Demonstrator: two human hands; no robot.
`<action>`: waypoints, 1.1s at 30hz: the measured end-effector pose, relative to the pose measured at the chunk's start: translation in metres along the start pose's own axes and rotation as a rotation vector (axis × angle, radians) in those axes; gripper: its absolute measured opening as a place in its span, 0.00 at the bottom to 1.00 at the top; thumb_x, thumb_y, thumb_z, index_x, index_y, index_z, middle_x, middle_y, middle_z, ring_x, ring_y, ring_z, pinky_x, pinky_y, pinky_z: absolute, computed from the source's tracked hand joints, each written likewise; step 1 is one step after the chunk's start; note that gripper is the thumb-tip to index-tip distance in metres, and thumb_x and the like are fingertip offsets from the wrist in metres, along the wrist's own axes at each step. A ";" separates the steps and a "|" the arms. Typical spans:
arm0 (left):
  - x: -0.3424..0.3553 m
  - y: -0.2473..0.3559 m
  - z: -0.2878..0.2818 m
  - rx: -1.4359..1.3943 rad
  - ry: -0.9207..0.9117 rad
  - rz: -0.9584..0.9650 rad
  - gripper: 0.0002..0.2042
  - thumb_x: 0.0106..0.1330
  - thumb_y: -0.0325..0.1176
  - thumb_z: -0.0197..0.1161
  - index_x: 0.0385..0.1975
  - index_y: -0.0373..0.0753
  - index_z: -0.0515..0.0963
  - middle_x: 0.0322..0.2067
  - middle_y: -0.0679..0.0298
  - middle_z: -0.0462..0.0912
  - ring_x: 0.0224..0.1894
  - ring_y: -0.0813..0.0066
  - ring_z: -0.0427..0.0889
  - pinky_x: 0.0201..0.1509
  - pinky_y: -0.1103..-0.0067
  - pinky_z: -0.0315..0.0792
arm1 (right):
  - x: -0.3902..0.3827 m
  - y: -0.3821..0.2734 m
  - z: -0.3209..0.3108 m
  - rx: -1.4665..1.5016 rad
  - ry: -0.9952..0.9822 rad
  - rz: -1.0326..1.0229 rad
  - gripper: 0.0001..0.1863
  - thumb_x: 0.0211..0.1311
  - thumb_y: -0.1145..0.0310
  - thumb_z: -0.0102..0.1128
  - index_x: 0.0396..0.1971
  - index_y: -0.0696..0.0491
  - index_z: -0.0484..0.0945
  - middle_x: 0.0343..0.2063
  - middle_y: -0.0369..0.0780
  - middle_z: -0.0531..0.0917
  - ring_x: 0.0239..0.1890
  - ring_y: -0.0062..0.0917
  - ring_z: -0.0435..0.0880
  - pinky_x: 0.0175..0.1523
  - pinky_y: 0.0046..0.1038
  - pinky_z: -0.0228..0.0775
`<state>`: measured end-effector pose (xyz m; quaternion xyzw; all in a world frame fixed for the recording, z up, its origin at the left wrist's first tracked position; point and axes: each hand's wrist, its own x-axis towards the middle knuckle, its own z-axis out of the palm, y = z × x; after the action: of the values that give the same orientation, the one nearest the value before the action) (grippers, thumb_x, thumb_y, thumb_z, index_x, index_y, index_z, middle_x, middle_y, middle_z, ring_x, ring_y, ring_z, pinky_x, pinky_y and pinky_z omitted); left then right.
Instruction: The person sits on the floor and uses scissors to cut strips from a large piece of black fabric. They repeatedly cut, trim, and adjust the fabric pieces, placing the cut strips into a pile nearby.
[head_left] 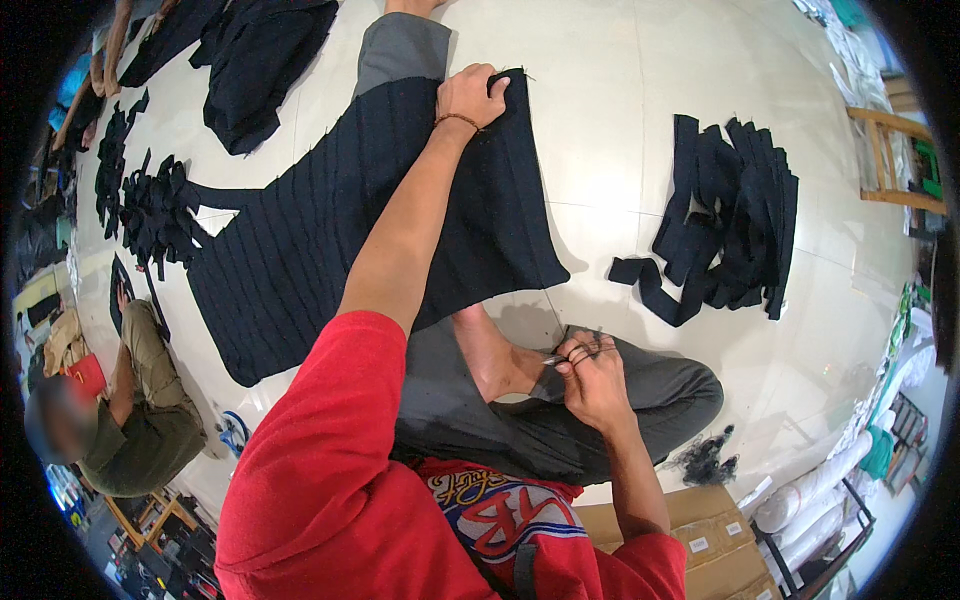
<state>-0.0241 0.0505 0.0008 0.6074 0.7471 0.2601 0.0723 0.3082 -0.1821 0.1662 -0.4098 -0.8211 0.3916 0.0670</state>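
Note:
My left hand pinches the top edge of a wide black fabric piece marked with parallel lines or seams, draped over my outstretched grey-trousered leg. Low on the right, my right hand grips small metal snips with dark loops or threads around the fingers, over my bent leg and bare foot. Loose black strips lie in a pile on the pale tiled floor at the right.
More black cloth and cut scraps lie upper left. A co-worker sits at left. A wooden stool, fabric rolls, cardboard and a tuft of dark threads are on the right.

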 end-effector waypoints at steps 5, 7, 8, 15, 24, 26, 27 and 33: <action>-0.001 0.002 0.001 -0.007 0.066 0.017 0.13 0.62 0.42 0.64 0.34 0.38 0.81 0.35 0.56 0.84 0.38 0.52 0.84 0.42 0.63 0.78 | -0.013 0.000 0.005 -0.056 -0.043 0.002 0.05 0.53 0.75 0.58 0.30 0.58 0.74 0.29 0.45 0.78 0.36 0.48 0.79 0.48 0.50 0.67; -0.001 0.002 0.001 -0.005 0.076 0.024 0.13 0.62 0.43 0.65 0.35 0.39 0.82 0.35 0.56 0.85 0.38 0.53 0.84 0.42 0.63 0.78 | -0.015 -0.002 0.005 -0.081 0.001 -0.063 0.05 0.53 0.74 0.58 0.29 0.57 0.75 0.28 0.45 0.78 0.34 0.48 0.79 0.47 0.49 0.68; -0.001 0.002 0.000 -0.006 0.071 0.014 0.13 0.62 0.43 0.65 0.35 0.39 0.82 0.36 0.56 0.85 0.38 0.53 0.84 0.43 0.63 0.78 | -0.016 -0.003 0.004 -0.093 0.022 -0.094 0.05 0.53 0.73 0.58 0.29 0.56 0.75 0.28 0.44 0.78 0.33 0.48 0.79 0.46 0.48 0.68; 0.001 0.004 -0.004 -0.021 -0.005 -0.071 0.13 0.61 0.44 0.66 0.36 0.42 0.83 0.39 0.58 0.85 0.42 0.53 0.84 0.46 0.64 0.78 | -0.022 -0.007 -0.004 0.035 0.283 -0.223 0.07 0.41 0.69 0.60 0.23 0.50 0.74 0.21 0.41 0.75 0.20 0.39 0.74 0.29 0.37 0.64; 0.002 0.008 -0.008 -0.023 -0.027 -0.116 0.12 0.61 0.43 0.67 0.36 0.42 0.84 0.39 0.57 0.86 0.43 0.54 0.84 0.49 0.65 0.77 | -0.035 -0.020 -0.016 0.104 0.295 -0.271 0.06 0.39 0.66 0.58 0.20 0.48 0.72 0.18 0.38 0.70 0.18 0.35 0.71 0.25 0.33 0.59; 0.002 0.007 -0.008 -0.025 -0.025 -0.121 0.12 0.60 0.42 0.67 0.36 0.42 0.84 0.39 0.57 0.86 0.43 0.54 0.84 0.49 0.65 0.77 | -0.040 -0.018 -0.013 0.129 0.302 -0.272 0.05 0.40 0.66 0.58 0.20 0.48 0.73 0.18 0.38 0.70 0.18 0.35 0.72 0.25 0.32 0.59; 0.003 0.006 -0.008 -0.023 -0.029 -0.124 0.12 0.60 0.43 0.67 0.36 0.43 0.84 0.39 0.58 0.86 0.43 0.54 0.84 0.48 0.65 0.77 | -0.042 -0.019 -0.014 0.114 0.316 -0.282 0.04 0.40 0.66 0.57 0.19 0.48 0.73 0.18 0.38 0.70 0.18 0.34 0.72 0.25 0.32 0.59; 0.002 0.007 -0.006 -0.038 0.004 -0.115 0.12 0.60 0.42 0.67 0.36 0.42 0.85 0.39 0.57 0.86 0.43 0.54 0.84 0.48 0.65 0.77 | -0.058 -0.022 -0.013 0.036 0.377 -0.312 0.04 0.43 0.64 0.55 0.18 0.46 0.72 0.19 0.37 0.70 0.18 0.34 0.72 0.25 0.32 0.59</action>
<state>-0.0210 0.0519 0.0096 0.5612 0.7760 0.2712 0.0972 0.3380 -0.2243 0.2023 -0.3427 -0.8403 0.3077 0.2859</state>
